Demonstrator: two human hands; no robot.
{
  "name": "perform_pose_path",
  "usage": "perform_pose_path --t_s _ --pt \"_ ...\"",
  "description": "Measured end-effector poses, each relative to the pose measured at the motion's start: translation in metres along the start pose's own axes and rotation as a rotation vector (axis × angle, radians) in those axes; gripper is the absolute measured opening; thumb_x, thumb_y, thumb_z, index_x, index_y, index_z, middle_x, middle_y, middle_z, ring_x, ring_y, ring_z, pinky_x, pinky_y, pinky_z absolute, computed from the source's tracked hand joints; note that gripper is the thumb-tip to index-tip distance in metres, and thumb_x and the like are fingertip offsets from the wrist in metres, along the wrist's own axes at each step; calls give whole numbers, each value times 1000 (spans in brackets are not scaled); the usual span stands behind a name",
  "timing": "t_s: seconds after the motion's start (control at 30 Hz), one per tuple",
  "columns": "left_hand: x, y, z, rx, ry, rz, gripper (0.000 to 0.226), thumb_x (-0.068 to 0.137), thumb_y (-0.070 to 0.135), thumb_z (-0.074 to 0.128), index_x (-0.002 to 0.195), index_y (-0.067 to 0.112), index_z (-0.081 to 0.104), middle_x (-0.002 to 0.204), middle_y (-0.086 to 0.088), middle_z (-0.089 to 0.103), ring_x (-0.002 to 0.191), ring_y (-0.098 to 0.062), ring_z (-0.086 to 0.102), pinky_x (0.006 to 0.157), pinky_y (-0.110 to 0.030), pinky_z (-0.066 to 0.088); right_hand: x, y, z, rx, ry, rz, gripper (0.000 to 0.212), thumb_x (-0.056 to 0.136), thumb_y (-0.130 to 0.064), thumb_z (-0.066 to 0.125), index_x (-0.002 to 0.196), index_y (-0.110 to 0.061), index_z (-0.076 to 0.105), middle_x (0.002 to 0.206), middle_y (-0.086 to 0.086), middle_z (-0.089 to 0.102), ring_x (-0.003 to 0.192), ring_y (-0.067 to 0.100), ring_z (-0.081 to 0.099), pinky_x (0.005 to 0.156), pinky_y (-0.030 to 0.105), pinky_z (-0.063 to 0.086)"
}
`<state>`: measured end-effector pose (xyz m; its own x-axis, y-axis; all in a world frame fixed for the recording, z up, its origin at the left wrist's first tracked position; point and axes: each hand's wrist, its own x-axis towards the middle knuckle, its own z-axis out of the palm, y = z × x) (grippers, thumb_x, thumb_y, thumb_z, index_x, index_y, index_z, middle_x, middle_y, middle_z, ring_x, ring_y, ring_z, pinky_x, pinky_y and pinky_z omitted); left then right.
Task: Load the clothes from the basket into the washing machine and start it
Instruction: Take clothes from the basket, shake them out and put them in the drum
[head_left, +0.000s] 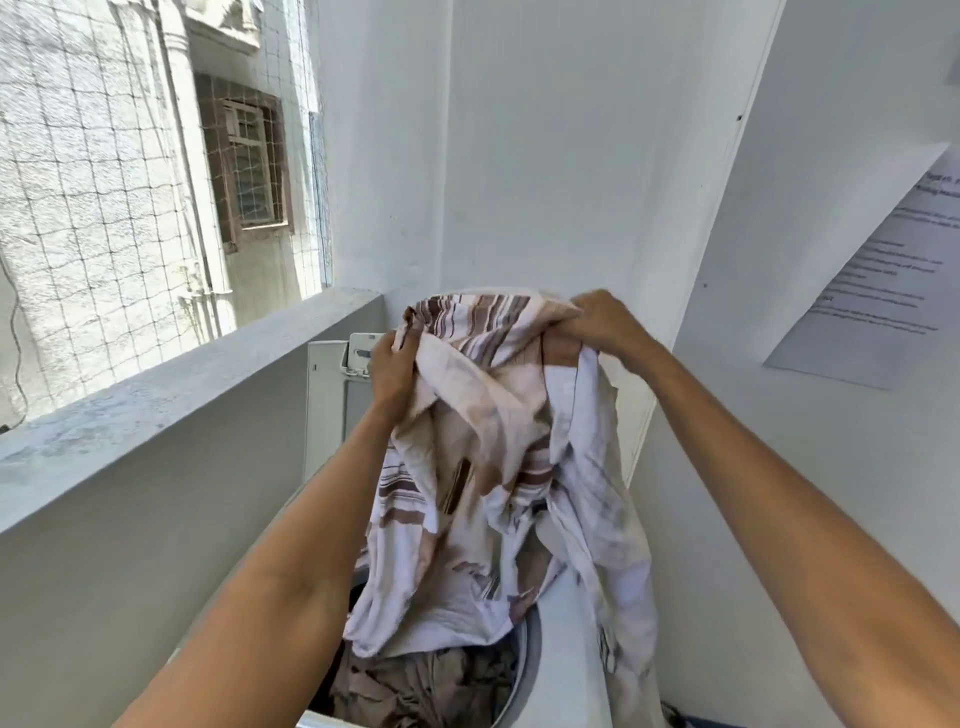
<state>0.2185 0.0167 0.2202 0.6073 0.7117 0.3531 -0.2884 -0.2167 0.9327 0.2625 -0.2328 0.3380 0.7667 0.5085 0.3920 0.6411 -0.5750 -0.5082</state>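
Head view, near to far. Lowest in the frame, the drum opening of the top-loading washing machine (558, 639) already holds crumpled brown clothes (415, 686), so loading appears partly done. Both forearms reach forward over the opening. Between them hangs a large white cloth with brown stripes (467, 493); its lower edge dangles into the mouth of the drum, while its right side drapes outside over the machine's rim. The left hand (389, 371) has its fingers closed around a gathered fold at the cloth's upper left; the right hand (602, 322) has its fingers closed on the bunched upper right edge. The cloth is thus held up, not yet released. Behind the hands stands the raised lid (332, 395) of the machine, and beyond it a white wall. To the left runs a grey ledge (182, 384) below a netted opening; on the right wall is a printed sheet (878, 291), its text too small to read. The basket is not in view, so the quantity left cannot be judged. Remaining: lower this cloth fully, close the lid, start the cycle.
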Motion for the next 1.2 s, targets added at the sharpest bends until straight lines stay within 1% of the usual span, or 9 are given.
perform_pose_path --t_s 0.17,0.33,0.43,0.67,0.8,0.9,1.03,1.13,1.2 --pt "11 19 -4 -31 92 29 30 93 34 55 69 16 58 62 0 57 59 -6 44 63 -30 36 32 -54 -3 243 213 -104 23 72 -27 64 60 -9 58 62 0 54 68 14 52 62 30 39" --pt "2 -22 -36 380 -50 -133 25 94 24 50 96 5 66 98 -16 67 88 -24 61 69 -29 38 36 -39 64 89 41 -2 35 81 -27 66 59 -18 40 62 -4 48 76 21 52 64 30 36" --pt "-5 -64 -57 445 -53 -307 43 95 40 46 111 4 64 116 -25 63 108 -37 59 86 -39 46 24 -8 113 30 -124 20 18 79 -25 68 79 -9 61 85 12 66 90 28 62 74 36 44" --pt "-22 -115 -90 558 -33 -448 46 96 40 43 110 3 65 119 -24 62 111 -38 58 94 -39 46 -18 29 173 -355 -461 -19 29 88 -35 55 106 -13 60 116 15 64 107 32 60 83 37 46" --pt "-23 -128 -99 555 -34 -474 46 95 40 45 108 1 65 117 -25 63 110 -38 59 95 -40 47 -28 40 184 -586 -479 -94 38 92 -39 50 123 -17 49 129 9 57 119 28 55 90 40 44" --pt "-28 -130 -101 573 -51 -510 43 93 41 48 106 5 67 116 -22 65 108 -36 60 95 -40 48 -33 36 186 -707 -356 -238 31 97 -33 43 122 -22 57 124 6 59 116 27 56 86 36 46" --pt "-38 -131 -102 601 -205 -574 53 83 46 58 113 3 62 119 -22 63 109 -33 60 91 -38 48 -29 11 184 -419 -264 -155 28 96 -31 40 100 -19 66 109 10 64 103 30 61 74 32 41" --pt "-48 -111 -97 390 -410 -539 69 71 63 59 117 12 55 117 -10 58 107 -25 56 88 -37 46 -16 -18 178 173 -313 147 26 94 -19 41 77 -13 60 81 16 67 78 35 70 67 38 55" --pt "-53 -93 -91 217 -538 -550 68 73 68 54 127 28 48 119 2 55 110 -18 52 88 -38 44 -12 -34 177 478 -381 289 24 93 -14 42 82 -10 64 78 17 67 57 27 69 58 35 58"
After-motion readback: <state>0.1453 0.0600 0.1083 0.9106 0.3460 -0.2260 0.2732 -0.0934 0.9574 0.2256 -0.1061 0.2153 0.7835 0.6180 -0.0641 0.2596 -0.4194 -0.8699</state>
